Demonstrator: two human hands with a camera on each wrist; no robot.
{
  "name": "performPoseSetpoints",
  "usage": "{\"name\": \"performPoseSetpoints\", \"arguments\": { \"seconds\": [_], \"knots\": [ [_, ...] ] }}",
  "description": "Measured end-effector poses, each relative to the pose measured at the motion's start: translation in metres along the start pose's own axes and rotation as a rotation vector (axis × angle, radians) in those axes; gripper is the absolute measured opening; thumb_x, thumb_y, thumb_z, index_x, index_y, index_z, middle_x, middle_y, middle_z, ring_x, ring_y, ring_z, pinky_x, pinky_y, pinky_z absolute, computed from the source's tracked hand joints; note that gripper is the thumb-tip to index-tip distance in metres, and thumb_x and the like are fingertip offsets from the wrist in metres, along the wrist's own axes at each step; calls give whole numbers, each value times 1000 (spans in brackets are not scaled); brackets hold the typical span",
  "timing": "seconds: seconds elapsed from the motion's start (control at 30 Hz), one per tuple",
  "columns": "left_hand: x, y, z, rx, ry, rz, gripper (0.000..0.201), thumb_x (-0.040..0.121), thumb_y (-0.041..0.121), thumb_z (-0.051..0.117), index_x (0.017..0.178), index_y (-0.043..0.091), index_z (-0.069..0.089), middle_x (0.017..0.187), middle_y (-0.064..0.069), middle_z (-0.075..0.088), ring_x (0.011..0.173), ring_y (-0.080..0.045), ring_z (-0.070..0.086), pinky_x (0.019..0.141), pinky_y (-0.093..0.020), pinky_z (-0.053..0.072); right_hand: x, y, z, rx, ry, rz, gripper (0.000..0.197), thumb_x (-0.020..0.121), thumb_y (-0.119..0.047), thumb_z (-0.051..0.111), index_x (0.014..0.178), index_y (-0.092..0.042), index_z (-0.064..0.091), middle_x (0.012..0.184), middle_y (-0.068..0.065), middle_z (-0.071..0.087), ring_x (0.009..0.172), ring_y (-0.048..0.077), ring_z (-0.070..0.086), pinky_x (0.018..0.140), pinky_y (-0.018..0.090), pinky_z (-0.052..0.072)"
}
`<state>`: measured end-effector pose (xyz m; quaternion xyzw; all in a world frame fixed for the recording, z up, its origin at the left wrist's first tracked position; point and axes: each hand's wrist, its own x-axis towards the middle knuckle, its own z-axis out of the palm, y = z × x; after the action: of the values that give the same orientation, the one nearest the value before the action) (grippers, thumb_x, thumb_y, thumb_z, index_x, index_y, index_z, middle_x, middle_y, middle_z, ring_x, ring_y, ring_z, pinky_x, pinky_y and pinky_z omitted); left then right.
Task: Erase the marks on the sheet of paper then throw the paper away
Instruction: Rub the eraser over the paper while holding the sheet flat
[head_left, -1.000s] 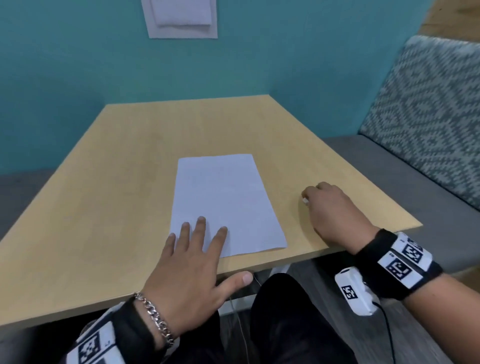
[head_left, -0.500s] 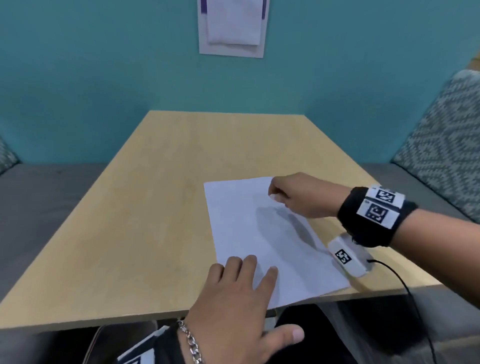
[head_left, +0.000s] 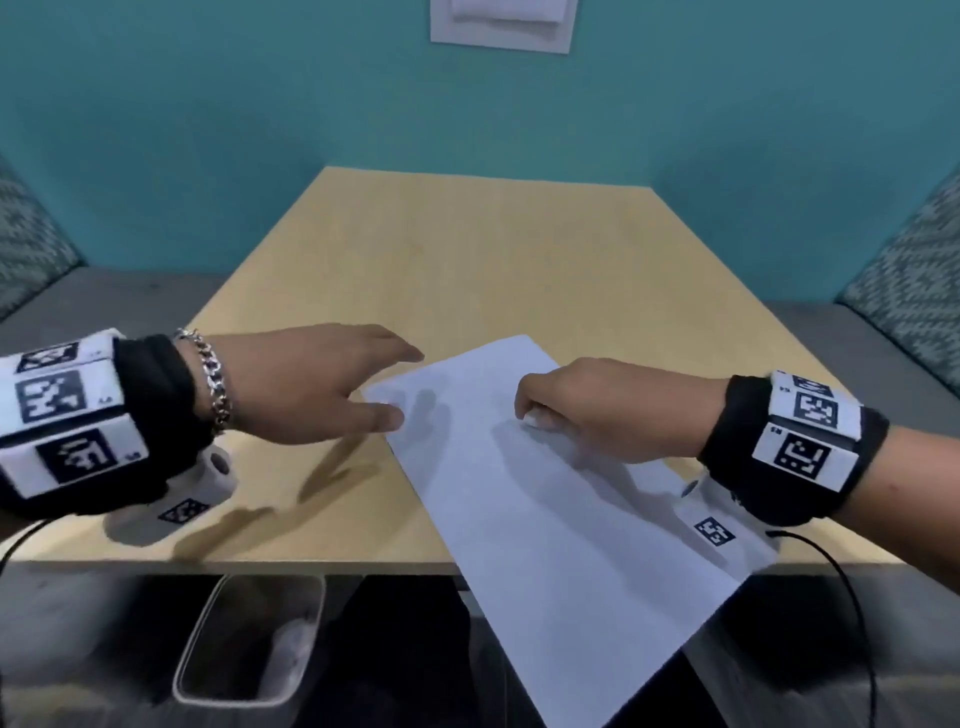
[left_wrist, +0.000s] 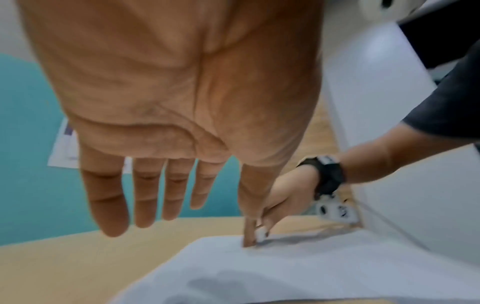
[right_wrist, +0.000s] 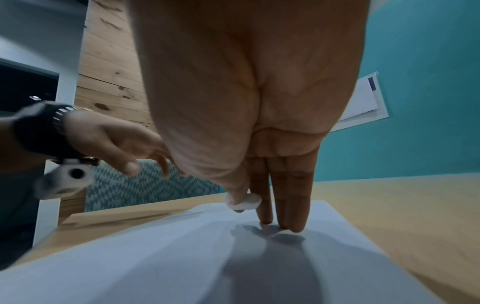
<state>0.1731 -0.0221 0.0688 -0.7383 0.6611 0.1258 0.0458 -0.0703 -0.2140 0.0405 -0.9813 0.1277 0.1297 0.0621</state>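
Taking the paper (head_left: 545, 509) as the landmark and going from left to right: down to its left, under the table (head_left: 467, 249) edge, stood a bin (head_left: 249, 639) with something pale inside.

The left hand (head_left: 306, 384) hung just left of the paper's far corner, fingers straight and a little apart, holding nothing. In the left wrist view its thumb seemed to reach toward the sheet, but I cannot tell if it touched. Half a second before, this hand lay flat on the near edge of the paper and kept it steady; now it was off that edge and came in from the side.

The paper itself had turned. One second before it lay straight and fully on the table; now it was diagonal, and its near corner stuck out over the table edge toward the person.

On the paper's far half, the right hand (head_left: 587, 410) pinched a small white eraser (right_wrist: 244, 202) between the thumb and the first finger, while the other fingertips (right_wrist: 296, 226) pressed on the sheet. One second before, this hand rested on the table to the right of the paper.

I saw no clear marks on the sheet. In my judgement the erasing was at its beginning, and because the loose paper had turned, the left hand needed to hold it down again before rubbing.
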Motion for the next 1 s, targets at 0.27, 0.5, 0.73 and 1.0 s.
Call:
{"name": "performPoseSetpoints", "arguments": {
  "seconds": [0.27,0.5,0.73,1.0],
  "knots": [
    [55,7,27,39,-184,127,102,88,68,70,167,28,19,170,12,26,151,-14,34,122,-41,31,-32,-8,3,39,-36,-129,16,110,-23,46,119,-31,58,102,-14,61,88,11,54,81,34,52],
    [51,10,33,117,-227,100,114,80,86,59,168,33,9,174,20,1,162,-15,0,128,-52,16,-24,-7,6,81,48,0,31,106,-17,52,134,-23,62,111,-7,70,96,16,65,87,37,57],
    [52,6,34,98,-278,108,125,74,91,61,168,36,-1,173,25,-1,163,-16,-1,129,-52,6,-9,-5,-7,69,58,-3,20,95,-20,68,114,-24,74,91,-19,69,84,5,64,73,24,55],
    [58,1,37,107,-303,86,133,68,96,60,167,39,-9,173,24,-12,163,-25,-9,129,-60,7,29,-21,-20,76,175,-51,16,95,-31,68,103,-19,76,75,-11,70,70,4,62,67,25,52]
  ]
}}
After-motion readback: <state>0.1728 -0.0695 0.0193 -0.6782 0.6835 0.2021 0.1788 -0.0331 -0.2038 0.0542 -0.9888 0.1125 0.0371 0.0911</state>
